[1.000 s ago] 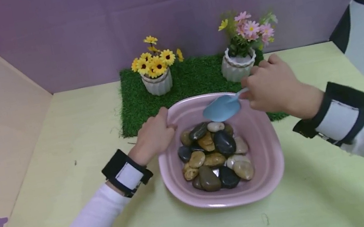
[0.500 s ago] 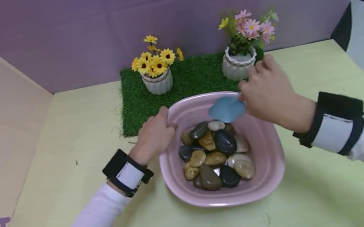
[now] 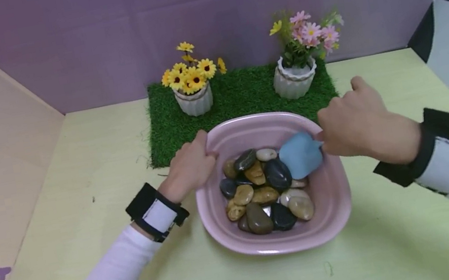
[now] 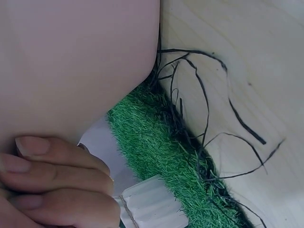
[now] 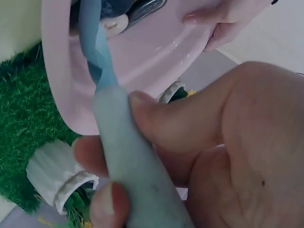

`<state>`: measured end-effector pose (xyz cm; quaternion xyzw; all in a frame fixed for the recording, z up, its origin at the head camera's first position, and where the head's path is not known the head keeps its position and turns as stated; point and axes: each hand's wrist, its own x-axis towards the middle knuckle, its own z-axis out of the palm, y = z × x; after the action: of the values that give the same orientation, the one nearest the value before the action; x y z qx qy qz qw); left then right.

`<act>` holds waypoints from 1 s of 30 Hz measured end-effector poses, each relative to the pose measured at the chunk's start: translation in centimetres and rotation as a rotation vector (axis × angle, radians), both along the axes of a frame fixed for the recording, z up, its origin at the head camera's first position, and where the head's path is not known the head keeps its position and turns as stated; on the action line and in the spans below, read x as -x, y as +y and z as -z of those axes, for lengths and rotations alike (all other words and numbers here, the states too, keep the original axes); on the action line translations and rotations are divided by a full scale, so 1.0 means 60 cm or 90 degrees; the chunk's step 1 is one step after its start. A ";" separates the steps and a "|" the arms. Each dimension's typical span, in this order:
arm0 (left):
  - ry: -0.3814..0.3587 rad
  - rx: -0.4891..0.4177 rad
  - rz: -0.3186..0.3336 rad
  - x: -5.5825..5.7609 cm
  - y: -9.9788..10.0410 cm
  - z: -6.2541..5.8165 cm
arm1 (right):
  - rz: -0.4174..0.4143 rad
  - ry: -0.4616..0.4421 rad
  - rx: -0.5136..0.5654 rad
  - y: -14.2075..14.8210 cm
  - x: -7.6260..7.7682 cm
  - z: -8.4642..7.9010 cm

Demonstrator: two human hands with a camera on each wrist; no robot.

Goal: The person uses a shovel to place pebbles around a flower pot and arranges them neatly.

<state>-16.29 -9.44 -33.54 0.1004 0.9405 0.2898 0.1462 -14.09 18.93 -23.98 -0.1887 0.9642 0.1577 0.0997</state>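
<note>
Two hands were occupied at the pink basin (image 3: 282,249), which was set on the desk (image 3: 112,144) before the grass mat (image 3: 244,96). Its left rim was gripped by the left hand (image 3: 190,166), with fingers curled against the outer wall; the handle (image 5: 130,152) of the blue shovel (image 3: 301,155) was clasped firmly in the right hand (image 3: 354,122), and the blade was held over the stones (image 3: 265,196), near the basin's right wall. Slips seemed likeliest to be caused by the stones' smooth, rounded faces, off which the blade could be deflected. The basin could be tipped or skidded if its wall were pushed hard while the left grip was loosened. The right-hand pot (image 3: 294,81) might be knocked by a wide swing. The basin was glossy, round-cornered and apparently plastic; black, ochre and cream stones were heaped inside; the handle was thick and pale; the pot was ribbed and white; the mat was tufted, with dark threads (image 4: 247,125) strayed onto the wood-grained desk.
</note>
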 end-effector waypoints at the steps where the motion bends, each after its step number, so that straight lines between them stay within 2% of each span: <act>1: -0.001 -0.001 0.000 0.000 0.000 0.000 | 0.003 -0.014 -0.001 0.001 0.000 0.000; 5: -0.003 0.001 0.003 0.000 0.001 0.000 | 0.024 -0.068 0.000 0.006 -0.004 0.003; 10: -0.003 0.005 0.002 0.000 0.001 0.000 | 0.044 -0.132 0.036 0.006 -0.008 0.010; 17: -0.004 0.005 0.000 -0.001 0.000 -0.003 | 0.043 -0.149 0.055 0.001 -0.002 0.016; 24: -0.005 0.012 -0.004 -0.002 -0.001 -0.003 | 0.058 -0.191 0.070 -0.015 -0.002 0.023; 30: 0.003 0.007 0.002 0.000 -0.001 -0.001 | 0.063 -0.173 0.042 -0.050 -0.007 0.024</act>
<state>-16.27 -9.47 -33.50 0.1018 0.9424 0.2840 0.1447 -13.65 15.92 -25.45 -0.1639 0.9546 0.0939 0.2304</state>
